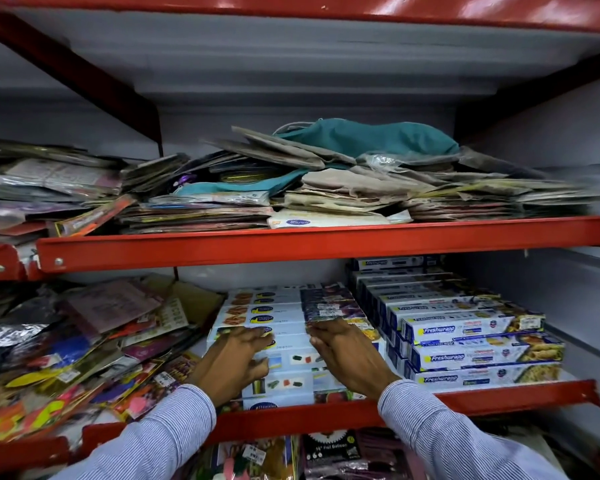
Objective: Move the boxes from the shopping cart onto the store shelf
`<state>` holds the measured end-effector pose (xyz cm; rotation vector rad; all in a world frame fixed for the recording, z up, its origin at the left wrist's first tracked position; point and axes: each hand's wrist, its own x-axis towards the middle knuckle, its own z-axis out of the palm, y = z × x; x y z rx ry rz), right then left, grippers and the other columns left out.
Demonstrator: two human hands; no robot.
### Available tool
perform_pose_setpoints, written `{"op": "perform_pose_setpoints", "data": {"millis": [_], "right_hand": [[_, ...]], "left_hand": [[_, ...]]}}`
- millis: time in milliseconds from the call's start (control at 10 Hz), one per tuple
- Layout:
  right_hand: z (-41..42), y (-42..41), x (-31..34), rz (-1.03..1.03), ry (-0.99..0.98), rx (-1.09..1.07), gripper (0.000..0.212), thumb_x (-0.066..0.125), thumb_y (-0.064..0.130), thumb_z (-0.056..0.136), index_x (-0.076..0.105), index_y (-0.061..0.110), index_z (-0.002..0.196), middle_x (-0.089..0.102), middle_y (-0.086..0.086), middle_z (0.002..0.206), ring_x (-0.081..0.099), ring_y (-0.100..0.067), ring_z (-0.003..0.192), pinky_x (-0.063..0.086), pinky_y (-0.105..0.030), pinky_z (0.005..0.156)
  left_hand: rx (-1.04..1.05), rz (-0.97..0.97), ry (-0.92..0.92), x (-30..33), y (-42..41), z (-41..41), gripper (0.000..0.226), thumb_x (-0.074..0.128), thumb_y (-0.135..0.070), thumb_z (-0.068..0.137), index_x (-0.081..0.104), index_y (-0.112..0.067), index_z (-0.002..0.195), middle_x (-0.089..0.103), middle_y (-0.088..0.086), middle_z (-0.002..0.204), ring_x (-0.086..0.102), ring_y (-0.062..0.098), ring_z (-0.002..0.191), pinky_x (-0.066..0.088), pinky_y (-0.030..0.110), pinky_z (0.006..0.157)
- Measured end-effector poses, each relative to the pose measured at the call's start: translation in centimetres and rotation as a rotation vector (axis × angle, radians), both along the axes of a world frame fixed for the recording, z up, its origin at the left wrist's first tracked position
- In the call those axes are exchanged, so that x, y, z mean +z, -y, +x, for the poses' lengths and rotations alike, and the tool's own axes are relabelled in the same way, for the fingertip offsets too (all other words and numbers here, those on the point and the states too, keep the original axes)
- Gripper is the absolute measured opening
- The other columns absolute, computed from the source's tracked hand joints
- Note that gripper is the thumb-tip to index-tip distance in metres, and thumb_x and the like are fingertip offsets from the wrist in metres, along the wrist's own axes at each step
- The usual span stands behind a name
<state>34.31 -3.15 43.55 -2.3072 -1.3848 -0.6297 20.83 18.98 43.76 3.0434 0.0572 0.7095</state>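
Several long white and blue boxes (284,344) lie stacked flat on the red lower shelf (312,415), in the middle. My left hand (238,358) rests palm down on the left part of that stack, fingers spread. My right hand (343,351) lies flat on the right part, fingertips touching a dark wrapped box (329,306) further back. Neither hand grips a box. The shopping cart is out of view.
A tall stack of Freshwrapp boxes (478,344) fills the shelf's right side. Loose colourful packets (66,358) pile up on the left. The upper red shelf (326,242) carries flat paper packs and a teal bag (368,138). Packets hang below.
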Motion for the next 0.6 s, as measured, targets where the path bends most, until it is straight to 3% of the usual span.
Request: {"op": "perform_pose_setpoints", "data": {"millis": [100, 200, 300, 400, 500, 600], "right_hand": [[-0.1, -0.2, -0.7, 0.007, 0.041, -0.023, 0.048, 0.024, 0.042, 0.105, 0.052, 0.025, 0.14, 0.053, 0.007, 0.146, 0.046, -0.018, 0.133, 0.04, -0.041, 0.111], [-0.6, -0.4, -1.9, 0.033, 0.1, -0.09, 0.052, 0.016, 0.044, 0.105, 0.035, 0.026, 0.15, 0.032, 0.008, 0.16, 0.023, -0.016, 0.151, 0.017, -0.043, 0.123], [-0.9, -0.6, -3.0, 0.028, 0.138, -0.154, 0.055, 0.019, 0.046, 0.105, 0.024, 0.024, 0.155, 0.023, 0.006, 0.164, 0.012, -0.016, 0.154, 0.006, -0.047, 0.121], [-0.9, -0.8, -3.6, -0.008, 0.113, -0.194, 0.057, 0.017, 0.049, 0.105, 0.02, 0.025, 0.156, 0.023, 0.006, 0.164, 0.01, -0.015, 0.154, 0.003, -0.046, 0.122], [-1.2, -0.9, -3.5, -0.009, 0.105, -0.191, 0.06, 0.013, 0.052, 0.104, 0.013, 0.026, 0.157, 0.007, 0.009, 0.165, 0.005, -0.015, 0.155, 0.0, -0.046, 0.122], [-2.2, -0.1, -2.3, 0.071, 0.154, -0.165, 0.061, 0.016, 0.052, 0.104, 0.005, 0.027, 0.158, -0.001, 0.01, 0.166, 0.002, -0.015, 0.155, 0.002, -0.047, 0.123]], "left_hand": [[0.063, 0.142, 0.058, -0.9, 0.6, -0.5, 0.054, 0.047, -0.045, 0.094, 0.049, -0.025, 0.145, 0.048, -0.001, 0.154, 0.04, 0.024, 0.144, 0.033, 0.046, 0.116], [0.119, 0.277, 0.15, -2.2, 1.7, -1.0, 0.063, 0.036, -0.049, 0.098, 0.035, -0.017, 0.153, 0.031, 0.01, 0.161, 0.026, 0.037, 0.149, 0.022, 0.062, 0.117], [0.159, 0.317, 0.164, -3.4, 2.7, -0.8, 0.069, 0.031, -0.052, 0.102, 0.017, -0.013, 0.157, 0.012, 0.014, 0.166, 0.009, 0.04, 0.153, 0.014, 0.066, 0.115], [0.217, 0.313, 0.123, -3.8, 3.4, -0.6, 0.07, 0.029, -0.051, 0.101, 0.022, -0.008, 0.155, 0.021, 0.017, 0.164, 0.013, 0.042, 0.151, 0.018, 0.067, 0.112], [0.226, 0.301, 0.135, -3.8, 3.5, -0.8, 0.073, 0.029, -0.055, 0.1, 0.023, -0.008, 0.155, 0.024, 0.017, 0.163, 0.011, 0.039, 0.152, 0.016, 0.067, 0.112], [0.204, 0.285, 0.222, -2.5, 4.0, -1.6, 0.077, 0.029, -0.059, 0.1, 0.014, -0.009, 0.157, 0.014, 0.016, 0.166, 0.004, 0.036, 0.154, 0.013, 0.069, 0.114]]}}
